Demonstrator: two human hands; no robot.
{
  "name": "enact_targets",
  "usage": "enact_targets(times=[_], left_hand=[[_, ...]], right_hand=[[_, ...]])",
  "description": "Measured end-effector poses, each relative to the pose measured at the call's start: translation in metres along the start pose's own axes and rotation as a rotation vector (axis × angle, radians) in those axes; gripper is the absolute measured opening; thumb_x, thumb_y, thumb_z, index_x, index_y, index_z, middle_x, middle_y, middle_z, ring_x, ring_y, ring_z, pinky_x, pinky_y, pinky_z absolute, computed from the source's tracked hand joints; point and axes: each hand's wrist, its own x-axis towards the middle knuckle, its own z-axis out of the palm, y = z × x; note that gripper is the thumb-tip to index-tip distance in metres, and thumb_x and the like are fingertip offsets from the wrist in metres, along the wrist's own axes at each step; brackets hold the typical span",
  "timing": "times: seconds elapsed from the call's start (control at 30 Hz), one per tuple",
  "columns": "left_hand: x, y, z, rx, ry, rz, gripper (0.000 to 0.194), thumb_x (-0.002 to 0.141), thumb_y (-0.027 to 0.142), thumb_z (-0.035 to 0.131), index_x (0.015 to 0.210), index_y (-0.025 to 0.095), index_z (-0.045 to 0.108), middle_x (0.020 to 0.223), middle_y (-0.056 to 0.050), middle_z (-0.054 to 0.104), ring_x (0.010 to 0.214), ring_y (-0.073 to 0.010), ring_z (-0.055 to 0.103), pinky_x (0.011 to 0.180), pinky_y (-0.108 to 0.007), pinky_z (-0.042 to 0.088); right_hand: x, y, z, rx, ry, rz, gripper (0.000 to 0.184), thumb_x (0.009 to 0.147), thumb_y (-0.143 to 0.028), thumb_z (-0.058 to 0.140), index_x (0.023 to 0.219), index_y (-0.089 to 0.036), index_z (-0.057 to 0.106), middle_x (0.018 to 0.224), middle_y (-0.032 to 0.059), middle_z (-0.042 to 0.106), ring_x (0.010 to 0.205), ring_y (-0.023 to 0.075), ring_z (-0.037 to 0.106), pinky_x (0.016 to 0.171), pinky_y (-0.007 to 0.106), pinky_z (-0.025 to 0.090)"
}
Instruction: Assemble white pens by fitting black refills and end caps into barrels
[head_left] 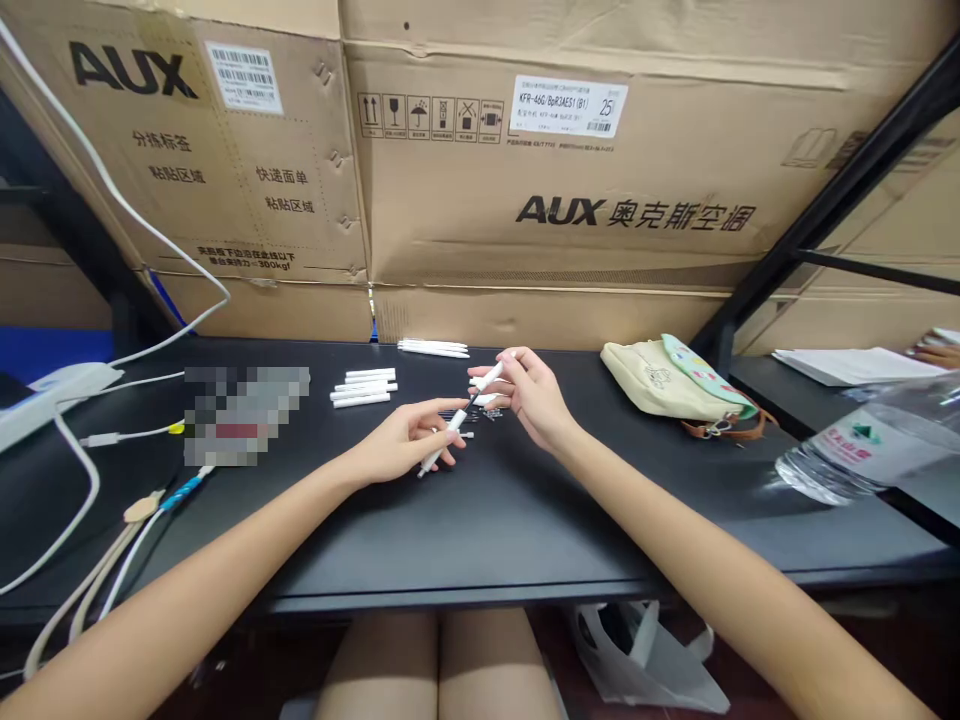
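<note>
My left hand [401, 437] is closed around a white pen barrel [456, 420], which slants down toward the lower left. My right hand [538, 398] pinches a white upper pen part [490, 377] above it. A thin dark refill [472, 402] bridges the two white parts, roughly in line with both. Behind and beneath the hands lie small dark and metallic pen parts [491, 414], partly hidden by the fingers. White tubes [364, 388] are stacked left of the hands, and several slim white pens [433, 348] lie at the back of the black table [465, 540].
A cream pouch [637, 375] lies right of the hands, with a water bottle [862, 440] beyond it. White cables [94, 470] and a power strip [56, 400] occupy the left, beside a blurred-out object [247, 415]. Large cardboard boxes [540, 260] stand behind the table.
</note>
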Motion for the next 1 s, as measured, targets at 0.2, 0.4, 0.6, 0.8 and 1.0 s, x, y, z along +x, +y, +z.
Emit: enact_targets(times=[0.2,0.4,0.6,0.8,1.0], left_hand=[[-0.002,-0.001,-0.001,-0.006,0.011,-0.014,0.062,0.075,0.041,0.065,0.127,0.013,0.048,0.089,-0.011,0.067,0.061,-0.0138,0.061,0.054,-0.026,0.047],[-0.003,0.002,-0.002,0.005,0.078,0.003,0.055,0.077,0.04,0.061,0.124,0.013,0.051,0.085,-0.009,0.066,0.059,-0.0115,0.056,0.048,-0.022,0.044],[-0.004,0.004,-0.002,0.038,0.107,-0.007,0.047,0.076,0.039,0.061,0.115,0.013,0.056,0.084,-0.008,0.066,0.06,-0.0115,0.056,0.047,-0.02,0.043],[-0.004,0.005,-0.003,0.09,0.124,0.001,0.035,0.076,0.037,0.059,0.101,0.013,0.063,0.074,-0.004,0.063,0.056,-0.0095,0.05,0.046,-0.019,0.039],[-0.004,0.003,-0.005,0.069,0.153,0.0,0.039,0.078,0.043,0.057,0.102,0.014,0.065,0.072,-0.003,0.06,0.056,-0.0094,0.048,0.046,-0.019,0.038]], right_hand=[[0.0,0.0,-0.002,0.055,-0.025,0.027,0.035,0.067,-0.045,0.073,0.079,-0.022,0.05,0.084,0.0031,0.071,0.075,0.0169,0.068,0.057,0.023,0.052],[0.001,0.004,-0.005,0.027,-0.058,0.083,0.027,0.067,-0.041,0.074,0.077,-0.021,0.059,0.085,0.0046,0.07,0.079,0.0163,0.066,0.06,0.023,0.051],[-0.001,0.007,-0.006,0.008,-0.13,0.096,0.022,0.067,-0.036,0.075,0.08,-0.02,0.068,0.092,0.0054,0.07,0.086,0.0166,0.065,0.075,0.027,0.053],[0.0,0.005,-0.009,-0.011,-0.213,0.142,0.026,0.066,-0.035,0.076,0.085,-0.019,0.07,0.095,0.0068,0.071,0.096,0.0184,0.065,0.085,0.03,0.051],[0.002,0.008,-0.009,-0.326,-0.128,0.047,0.039,0.065,-0.048,0.072,0.052,-0.016,0.056,0.06,0.0053,0.066,0.055,0.0155,0.064,0.047,0.023,0.049]])
